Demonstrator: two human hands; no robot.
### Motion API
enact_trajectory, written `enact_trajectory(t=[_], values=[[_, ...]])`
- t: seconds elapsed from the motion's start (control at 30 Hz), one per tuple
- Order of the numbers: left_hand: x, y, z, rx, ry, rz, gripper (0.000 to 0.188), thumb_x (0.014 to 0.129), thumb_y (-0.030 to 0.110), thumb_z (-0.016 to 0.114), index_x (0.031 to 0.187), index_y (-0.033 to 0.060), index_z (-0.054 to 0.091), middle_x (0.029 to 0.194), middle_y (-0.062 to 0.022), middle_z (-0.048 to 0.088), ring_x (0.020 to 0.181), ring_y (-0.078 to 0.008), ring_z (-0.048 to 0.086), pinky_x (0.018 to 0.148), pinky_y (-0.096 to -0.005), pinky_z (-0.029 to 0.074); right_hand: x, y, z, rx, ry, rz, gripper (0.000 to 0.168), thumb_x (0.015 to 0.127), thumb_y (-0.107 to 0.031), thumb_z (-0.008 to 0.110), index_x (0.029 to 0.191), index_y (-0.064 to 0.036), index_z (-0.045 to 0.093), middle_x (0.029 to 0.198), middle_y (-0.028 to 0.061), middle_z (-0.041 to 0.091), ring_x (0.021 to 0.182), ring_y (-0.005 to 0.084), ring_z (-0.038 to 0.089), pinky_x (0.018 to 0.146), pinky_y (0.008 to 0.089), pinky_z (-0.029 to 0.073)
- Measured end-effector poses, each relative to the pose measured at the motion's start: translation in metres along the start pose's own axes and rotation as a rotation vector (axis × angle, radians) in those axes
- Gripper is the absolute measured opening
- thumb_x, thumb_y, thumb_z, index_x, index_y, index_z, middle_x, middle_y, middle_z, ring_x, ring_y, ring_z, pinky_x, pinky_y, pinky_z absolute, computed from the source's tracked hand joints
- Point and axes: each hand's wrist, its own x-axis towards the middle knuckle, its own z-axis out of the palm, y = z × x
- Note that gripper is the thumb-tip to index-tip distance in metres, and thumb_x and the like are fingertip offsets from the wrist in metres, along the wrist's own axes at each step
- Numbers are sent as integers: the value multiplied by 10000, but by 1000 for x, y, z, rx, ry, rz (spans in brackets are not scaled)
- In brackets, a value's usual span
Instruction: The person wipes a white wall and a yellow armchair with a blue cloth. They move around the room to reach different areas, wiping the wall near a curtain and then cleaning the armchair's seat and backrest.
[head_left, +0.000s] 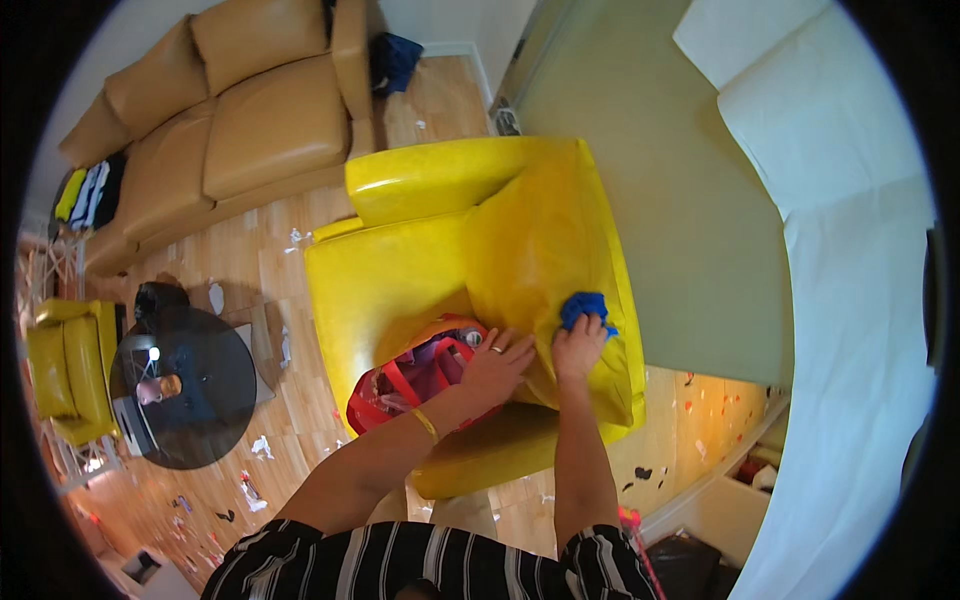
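A yellow leather-look armchair (390, 262) stands in front of me, with a loose yellow back cushion (536, 247) leaning on its backrest. My right hand (579, 349) grips a crumpled blue cloth (583, 306) and presses it against the upper part of this cushion. Lower on the same cushion, my left hand (499, 367) rests flat with its fingers spread, holding nothing. A ring and a yellow wristband are on that side. Beneath my left forearm, a red bag (382, 382) with filled contents sits on the seat; my arm hides part of it.
A tan sofa (274, 120) stands along the far wall, with folded clothes (90, 191) on its end. At left are a round dark glass table (199, 420) and another yellow armchair (71, 367). Paper scraps (262, 448) litter the wooden floor. A greenish panel (675, 225) stands behind the armchair.
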Motion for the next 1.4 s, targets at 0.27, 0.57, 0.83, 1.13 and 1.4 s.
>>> enact_trajectory(t=[0.27, 0.57, 0.83, 1.13, 1.4], values=[[-37, -66, 41, -241, -11, -11, 468, 874, 245, 600, 1286, 33, 533, 1486, -114, 366, 1387, -315, 299, 1160, -458, 212, 7, -50, 34, -124, -76, 59, 327, 720, -195, 646, 991, -26, 574, 1160, 165, 521, 977, 368, 494, 799, 489, 443], [24, 4, 3, -157, 57, 80, 515, 818, 185, 661, 1284, 17, 519, 1349, -243, 438, 1215, -445, 441, 1027, -481, 388, -4, -15, 14, 127, -4, 84, 272, 680, -138, 689, 899, -72, 541, 1147, 148, 519, 917, 367, 515, 755, 477, 476], [142, 62, 27, 25, 138, 346, 556, 856, 299, 651, 1364, 142, 487, 1485, -90, 375, 1361, -327, 343, 1096, -590, 216, -38, 177, -71, 546, -54, 588, 334, 678, 10, 604, 972, -110, 708, 1063, 114, 650, 997, 321, 614, 853, 365, 501], [105, -1, 63, -31, -3, 296, 529, 867, 372, 590, 1331, 127, 524, 1446, -34, 461, 1375, -267, 360, 1125, -555, 178, -123, 154, 2, 165, -57, 202, 483, 820, -238, 679, 1293, -245, 584, 1451, 106, 423, 1311, 384, 394, 1096, 526, 270], [124, -6, 76, -44, -60, 304, 553, 899, 383, 533, 1383, 125, 460, 1474, -24, 427, 1406, -259, 313, 1135, -539, 160, -22, 163, 66, 77, -112, 127, 567, 859, -348, 622, 1400, -353, 451, 1488, 74, 365, 1311, 379, 373, 1090, 548, 250]])
